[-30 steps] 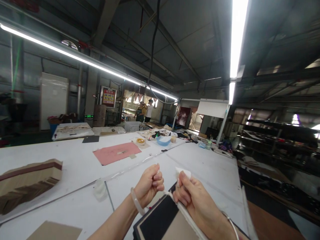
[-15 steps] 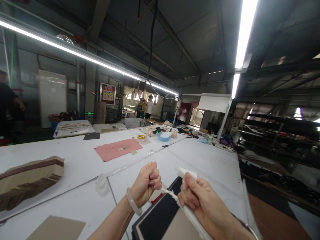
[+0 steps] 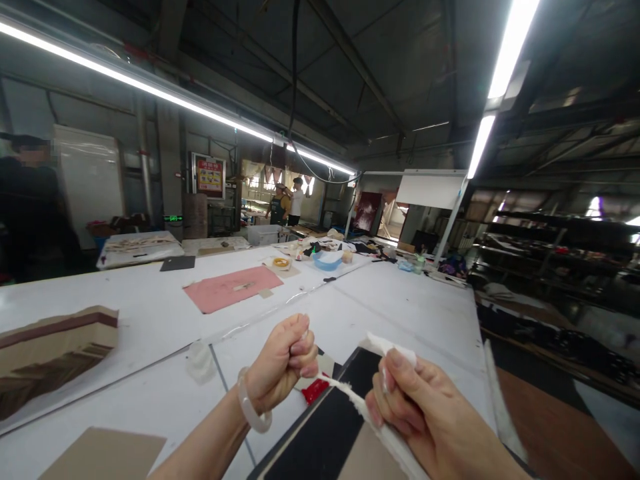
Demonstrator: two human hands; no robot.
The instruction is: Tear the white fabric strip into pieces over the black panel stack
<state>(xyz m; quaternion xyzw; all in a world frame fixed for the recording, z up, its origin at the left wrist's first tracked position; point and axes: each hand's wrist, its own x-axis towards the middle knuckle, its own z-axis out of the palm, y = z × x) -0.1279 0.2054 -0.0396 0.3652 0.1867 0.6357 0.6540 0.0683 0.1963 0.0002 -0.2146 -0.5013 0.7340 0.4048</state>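
Observation:
My left hand (image 3: 281,363) is closed in a fist around one end of a thin white strip (image 3: 350,393). A pale bangle sits on that wrist. My right hand (image 3: 425,413) pinches the other part of the strip, its white end sticking up above my fingers. The strip stretches between both hands over a black and tan panel (image 3: 325,443) lying on the white table (image 3: 150,393). A small red piece (image 3: 315,391) lies just below my left hand.
A pink sheet (image 3: 233,295) lies mid-table, a stack of brown cardboard pieces (image 3: 50,350) at left, a tan board (image 3: 100,457) at the near edge. A blue bowl (image 3: 327,261) and clutter sit far back. A person in dark clothes (image 3: 30,207) stands at left; two people stand far off.
Both hands have drawn slightly nearer and lower, and the right hand has shifted to the right. A red piece now shows under the left hand. A person has come into view at left.

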